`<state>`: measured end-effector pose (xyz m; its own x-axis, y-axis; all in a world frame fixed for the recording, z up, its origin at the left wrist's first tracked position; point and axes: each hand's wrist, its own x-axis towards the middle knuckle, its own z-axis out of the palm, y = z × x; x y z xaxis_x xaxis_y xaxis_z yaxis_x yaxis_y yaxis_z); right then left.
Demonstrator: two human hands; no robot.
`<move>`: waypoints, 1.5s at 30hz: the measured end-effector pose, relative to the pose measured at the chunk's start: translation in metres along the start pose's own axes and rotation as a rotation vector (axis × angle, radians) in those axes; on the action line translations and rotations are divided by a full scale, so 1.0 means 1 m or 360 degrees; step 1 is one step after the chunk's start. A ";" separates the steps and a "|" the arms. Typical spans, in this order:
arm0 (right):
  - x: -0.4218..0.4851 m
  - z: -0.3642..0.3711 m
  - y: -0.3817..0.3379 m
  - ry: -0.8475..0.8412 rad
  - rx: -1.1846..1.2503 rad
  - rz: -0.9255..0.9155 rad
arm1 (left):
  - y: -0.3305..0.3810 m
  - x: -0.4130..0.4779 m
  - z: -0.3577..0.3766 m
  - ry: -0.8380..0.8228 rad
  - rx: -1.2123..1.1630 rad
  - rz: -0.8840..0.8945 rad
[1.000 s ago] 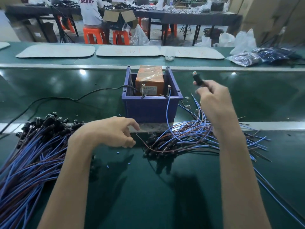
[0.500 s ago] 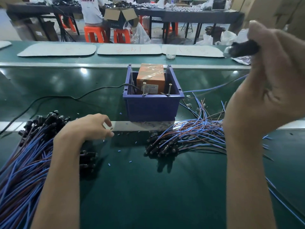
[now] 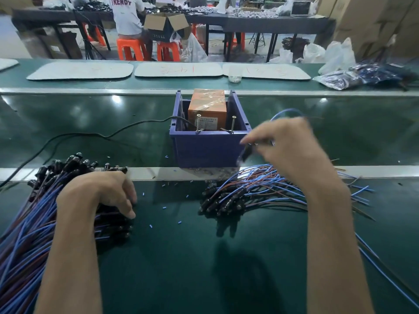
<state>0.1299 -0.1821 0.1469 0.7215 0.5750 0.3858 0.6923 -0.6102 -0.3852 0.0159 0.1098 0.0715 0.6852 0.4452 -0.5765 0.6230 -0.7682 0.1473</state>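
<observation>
Fingers of the right hand (image 3: 283,152) pinch a black connector (image 3: 246,155) at centre right of the frame, just in front of the blue bin (image 3: 204,150) and above the right pile (image 3: 238,196) of wired connectors; the hand is blurred. The connector's blue wire (image 3: 286,111) loops up over the knuckles. The left hand (image 3: 99,193) lies palm down on the left pile (image 3: 29,223) at lower left, fingers bent over the black ends; whether they grip one I cannot tell. Both piles lie on the green table (image 3: 181,268), well apart. An orange box (image 3: 207,103) stands inside the bin, and two screws (image 3: 198,123) stick up at its near rim. Small blue scraps (image 3: 150,226) dot the table between the piles.
</observation>
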 end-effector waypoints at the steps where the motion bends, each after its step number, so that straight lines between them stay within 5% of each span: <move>1: -0.003 0.008 0.007 -0.0374 0.0032 0.0093 | -0.001 0.000 0.000 -0.0003 0.0004 -0.0002; 3: -0.005 0.023 0.016 -0.0896 -0.0008 0.0260 | -0.002 0.000 0.001 -0.0007 0.0002 0.0009; 7: -0.004 0.035 0.024 -0.1020 -0.0001 0.0326 | 0.000 0.001 0.002 0.0018 -0.0009 0.0055; 15: -0.001 0.055 0.030 -0.0962 0.0201 0.0331 | 0.015 -0.002 0.002 0.0191 -0.0121 0.0341; 21: 0.004 0.066 0.022 -0.0598 0.0298 0.0292 | 0.034 -0.011 -0.002 0.0396 -0.0241 0.0611; 34: 0.004 0.078 0.033 -0.0825 0.0006 0.0356 | 0.052 -0.015 -0.002 0.0487 -0.0314 0.0847; 39: 0.006 0.061 0.025 -0.0467 0.0457 0.0163 | 0.068 -0.028 -0.002 0.0737 -0.0554 0.1125; 45: 0.001 0.051 -0.002 -0.0778 0.1023 -0.0014 | 0.106 -0.061 -0.001 0.0906 -0.1005 0.1677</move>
<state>0.1295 -0.1525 0.1051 0.5374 0.8425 0.0378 0.4632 -0.2574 -0.8481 0.0400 0.0017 0.1232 0.9043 0.0262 0.4261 -0.3310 -0.5871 0.7387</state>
